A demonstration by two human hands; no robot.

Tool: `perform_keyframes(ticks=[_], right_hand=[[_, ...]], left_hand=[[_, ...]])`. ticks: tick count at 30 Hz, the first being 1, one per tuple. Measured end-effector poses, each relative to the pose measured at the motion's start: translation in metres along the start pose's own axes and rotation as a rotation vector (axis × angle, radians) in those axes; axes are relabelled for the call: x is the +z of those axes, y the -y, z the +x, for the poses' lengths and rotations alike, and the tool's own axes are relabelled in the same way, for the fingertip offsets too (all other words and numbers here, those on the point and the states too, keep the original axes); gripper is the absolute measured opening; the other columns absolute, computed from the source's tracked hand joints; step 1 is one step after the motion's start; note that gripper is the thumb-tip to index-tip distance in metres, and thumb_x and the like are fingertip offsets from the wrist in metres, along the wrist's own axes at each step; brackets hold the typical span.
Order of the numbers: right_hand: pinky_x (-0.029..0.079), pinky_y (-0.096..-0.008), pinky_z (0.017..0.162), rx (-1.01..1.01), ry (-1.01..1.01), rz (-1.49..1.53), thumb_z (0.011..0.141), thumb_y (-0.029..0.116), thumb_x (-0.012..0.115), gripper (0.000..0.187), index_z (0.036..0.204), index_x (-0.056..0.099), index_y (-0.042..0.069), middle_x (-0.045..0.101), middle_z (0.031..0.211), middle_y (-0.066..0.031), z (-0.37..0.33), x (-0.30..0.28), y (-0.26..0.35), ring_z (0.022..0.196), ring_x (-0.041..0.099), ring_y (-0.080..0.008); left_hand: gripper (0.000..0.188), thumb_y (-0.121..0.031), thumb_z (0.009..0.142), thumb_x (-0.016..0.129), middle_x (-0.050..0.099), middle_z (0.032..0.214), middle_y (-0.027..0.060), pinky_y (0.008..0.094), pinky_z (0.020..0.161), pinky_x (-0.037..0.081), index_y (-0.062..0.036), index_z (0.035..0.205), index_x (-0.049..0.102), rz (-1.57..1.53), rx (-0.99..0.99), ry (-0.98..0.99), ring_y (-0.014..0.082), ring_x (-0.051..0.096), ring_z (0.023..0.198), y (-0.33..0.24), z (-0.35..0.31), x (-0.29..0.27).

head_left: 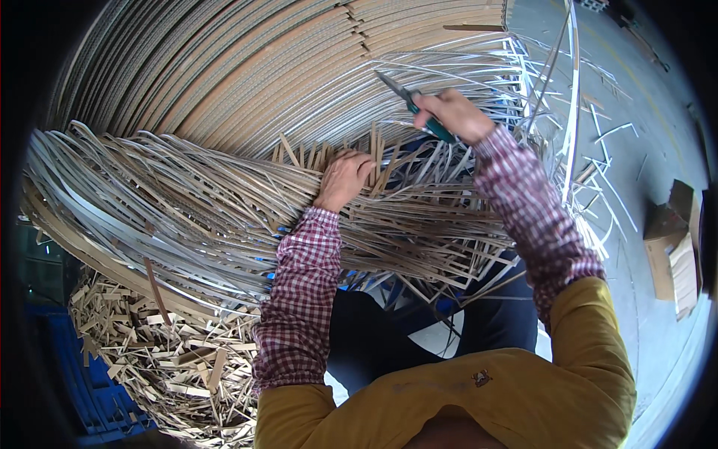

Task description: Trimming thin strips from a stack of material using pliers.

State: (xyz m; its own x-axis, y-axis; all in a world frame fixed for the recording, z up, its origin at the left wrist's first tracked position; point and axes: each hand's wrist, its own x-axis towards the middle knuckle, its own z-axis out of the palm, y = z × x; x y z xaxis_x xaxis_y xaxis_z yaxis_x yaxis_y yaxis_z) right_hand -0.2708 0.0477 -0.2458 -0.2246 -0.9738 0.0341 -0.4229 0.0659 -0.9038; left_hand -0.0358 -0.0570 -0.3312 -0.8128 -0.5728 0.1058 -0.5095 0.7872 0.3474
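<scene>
Hard to make out: the left hand [346,178] covers the strip ends under it, its fingertips hidden among them; the right hand [454,116] is slightly blurred and wraps the handle of the pointed tool [408,98], so its exact kind is unclear.
Cut off: the dark fisheye rim trims the stack of corrugated sheets [247,82] at the top and left, and the blue crate [82,374] at lower left.
Covered below: the bundle of strips [419,239] partly hides the dark trousers [385,333].
Scraps: short cardboard pieces [172,359] lie heaped at lower left, beside the blue crate.
Floor side: thin pale offcuts [615,193] scatter over the grey floor [636,112] at right; an open cardboard box [668,251] stands farther right.
In the way: long pale strips [574,97] rise at the right end of the stack, beyond the right forearm; tangled strips fill the space below the right hand.
Left grip: fingers bent over the strips along the stack's near edge; whether they close on any, I cannot tell.
Right grip: closed around the green handle, the dark blade pointing up and left over the sheets.
Tool position: in the right hand, up and right of the left hand, well apart from it.
</scene>
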Motion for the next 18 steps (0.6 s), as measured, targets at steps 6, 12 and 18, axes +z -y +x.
perform_keyframes(ticks=[6,12,18], right_hand=[[0.042,-0.0265,0.045,-0.012,-0.12,0.226,0.09,0.036,0.048,0.048,0.064,0.058,-0.002,0.056,0.053,-0.0065,0.042,0.033,-0.036,0.043,0.049,-0.0146],[0.048,-0.0331,0.06,0.042,0.166,0.469,0.089,0.032,0.05,0.039,0.07,0.063,0.0,0.059,0.057,-0.0106,-0.093,0.074,-0.092,0.057,0.057,-0.0188],[0.046,-0.035,0.076,0.049,0.189,0.015,0.089,0.044,0.046,0.048,0.071,0.068,0.006,0.063,0.066,-0.0111,-0.055,0.007,-0.019,0.065,0.059,-0.017]], left_hand=[[0.024,-0.019,0.085,0.054,0.056,0.114,0.0126,0.039,0.089,0.041,-0.0025,0.101,0.062,-0.059,0.12,-0.438,0.0292,0.05,0.105,-0.016,0.006,0.0],[0.036,-0.024,0.087,0.051,0.045,0.131,0.0121,0.0454,0.099,0.031,-0.0103,0.119,0.055,-0.003,0.426,-0.613,0.0349,0.036,0.123,-0.056,-0.001,-0.029],[0.029,-0.022,0.091,0.046,0.06,0.11,0.0145,0.0404,0.097,0.037,-0.0009,0.096,0.065,-0.228,-0.081,-0.034,0.032,0.048,0.113,0.005,0.003,0.01]])
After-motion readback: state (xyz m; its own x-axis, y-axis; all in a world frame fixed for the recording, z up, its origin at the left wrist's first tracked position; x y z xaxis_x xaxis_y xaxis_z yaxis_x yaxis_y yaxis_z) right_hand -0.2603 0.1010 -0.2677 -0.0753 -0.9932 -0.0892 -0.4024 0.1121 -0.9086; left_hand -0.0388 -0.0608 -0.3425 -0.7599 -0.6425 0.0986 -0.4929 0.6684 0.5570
